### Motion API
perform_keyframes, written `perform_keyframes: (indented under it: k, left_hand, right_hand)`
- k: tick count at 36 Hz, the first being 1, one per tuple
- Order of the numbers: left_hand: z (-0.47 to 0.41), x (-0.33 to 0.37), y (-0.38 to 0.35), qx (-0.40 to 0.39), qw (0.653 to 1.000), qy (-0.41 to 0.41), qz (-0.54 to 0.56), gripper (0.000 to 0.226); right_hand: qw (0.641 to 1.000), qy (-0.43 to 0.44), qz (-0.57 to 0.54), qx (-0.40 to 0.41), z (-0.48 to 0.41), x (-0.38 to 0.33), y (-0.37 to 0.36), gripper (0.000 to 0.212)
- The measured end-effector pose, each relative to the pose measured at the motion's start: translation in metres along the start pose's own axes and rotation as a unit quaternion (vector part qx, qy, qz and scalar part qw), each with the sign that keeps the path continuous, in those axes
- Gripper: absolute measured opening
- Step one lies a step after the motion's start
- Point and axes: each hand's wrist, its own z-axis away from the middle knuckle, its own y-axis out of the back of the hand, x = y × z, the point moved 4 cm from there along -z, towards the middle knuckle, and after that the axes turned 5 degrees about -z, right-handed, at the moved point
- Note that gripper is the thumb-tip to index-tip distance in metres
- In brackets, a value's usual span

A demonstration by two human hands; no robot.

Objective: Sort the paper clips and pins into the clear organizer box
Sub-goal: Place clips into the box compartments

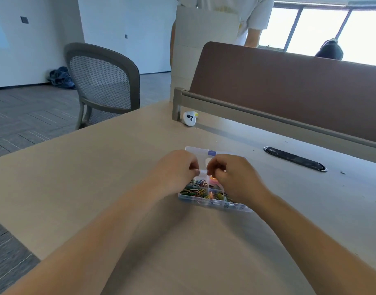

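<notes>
The clear organizer box [214,204] lies on the beige table [97,177], its lid [195,150] tipped back with a purple latch [212,153]. Coloured paper clips [194,189] fill its left compartment; green and pink pins [220,195] show to their right. Above the box, my left hand [176,169] and my right hand [236,177] meet with curled fingers. Both pinch a small clear white piece [203,172] between them. The hands hide much of the box.
A white round gadget with black dots [189,118] sits by the brown desk divider [289,92]. A dark oval cable slot [295,159] lies at the right. A grey mesh chair [104,86] stands at the table's far left edge. People stand behind the divider.
</notes>
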Motion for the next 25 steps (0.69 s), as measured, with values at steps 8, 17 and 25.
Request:
perform_keyframes:
  k: [8, 17, 25]
  left_hand:
    - [0.017, 0.059, 0.009, -0.029, 0.999, -0.037, 0.028, 0.013]
    - [0.037, 0.161, -0.001, -0.031, 0.993, -0.108, 0.034, 0.012]
    - [0.057, 0.229, -0.038, -0.113, 0.976, -0.182, 0.022, 0.019]
  right_hand:
    - [0.999, -0.029, 0.017, 0.025, 0.042, 0.009, 0.047, 0.021]
    - [0.994, -0.094, 0.034, 0.044, 0.124, 0.048, 0.112, 0.019]
    - [0.981, -0.170, 0.091, -0.002, 0.189, 0.092, 0.142, 0.021]
